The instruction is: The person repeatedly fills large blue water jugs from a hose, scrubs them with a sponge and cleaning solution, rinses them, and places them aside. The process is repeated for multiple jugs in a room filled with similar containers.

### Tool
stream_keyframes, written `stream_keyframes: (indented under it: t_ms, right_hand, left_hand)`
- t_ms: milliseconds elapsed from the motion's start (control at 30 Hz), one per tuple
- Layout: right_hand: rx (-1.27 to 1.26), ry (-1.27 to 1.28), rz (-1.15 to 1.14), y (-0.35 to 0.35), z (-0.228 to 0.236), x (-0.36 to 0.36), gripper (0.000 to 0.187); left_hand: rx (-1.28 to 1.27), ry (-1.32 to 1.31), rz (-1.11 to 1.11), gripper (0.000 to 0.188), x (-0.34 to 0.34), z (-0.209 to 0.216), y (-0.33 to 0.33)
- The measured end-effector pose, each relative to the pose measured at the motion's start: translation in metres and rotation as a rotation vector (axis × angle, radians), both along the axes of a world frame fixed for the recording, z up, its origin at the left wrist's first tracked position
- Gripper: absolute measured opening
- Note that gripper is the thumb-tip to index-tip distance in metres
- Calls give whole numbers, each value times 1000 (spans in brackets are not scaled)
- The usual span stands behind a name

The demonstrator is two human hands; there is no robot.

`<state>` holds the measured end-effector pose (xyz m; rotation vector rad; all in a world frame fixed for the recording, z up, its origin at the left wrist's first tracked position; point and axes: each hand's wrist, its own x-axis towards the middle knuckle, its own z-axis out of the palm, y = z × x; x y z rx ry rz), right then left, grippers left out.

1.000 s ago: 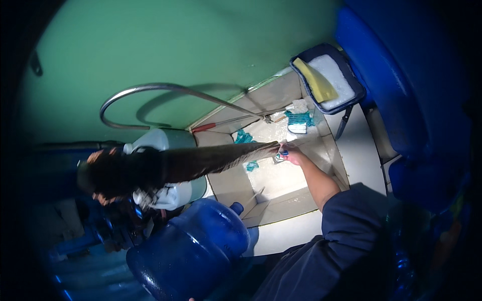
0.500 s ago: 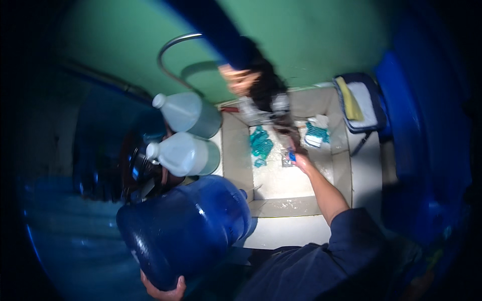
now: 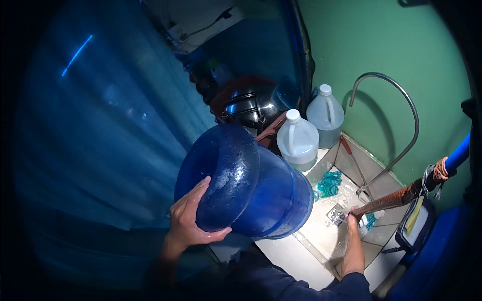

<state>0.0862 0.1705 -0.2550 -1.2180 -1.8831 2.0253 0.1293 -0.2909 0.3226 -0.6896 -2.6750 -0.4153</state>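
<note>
A large translucent blue water jug (image 3: pixel 271 185) lies tilted on its side, its base toward me and its other end over the basin's edge. My left hand (image 3: pixel 193 215) grips the rim of the base, thumb and fingers spread around it. Down in the tiled basin (image 3: pixel 329 246), my right hand (image 3: pixel 353 215) is closed by the lower end of a brown wrapped pipe (image 3: pixel 396 199). What its fingers hold is too small to make out. A square metal drain (image 3: pixel 336 214) sits right beside it on the wet floor.
Two clear jugs with white caps, a nearer jug (image 3: pixel 297 143) and a farther jug (image 3: pixel 325 118), stand behind the basin. A curved metal spout (image 3: pixel 412 110) arches from the green wall. Green netting (image 3: pixel 329 184) lies in the basin; a dark-framed caddy (image 3: pixel 415 226) hangs at right.
The view has swung left, so the basin now appears farther right. My left hand shows higher on the jug's base. My right hand stays low in the basin.
</note>
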Motion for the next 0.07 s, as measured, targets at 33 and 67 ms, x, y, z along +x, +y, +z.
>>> stream_keyframes:
  t_ms: [33, 67]
  right_hand:
    - [-15, -4, 54, 1, -5, -1, 17]
    - [-158, -79, -54, 3, -9, -5, 23]
  left_hand:
    - [6, 12, -11, 98, 0, 1, 0]
    - [5, 28, -18, 98, 0, 1, 0]
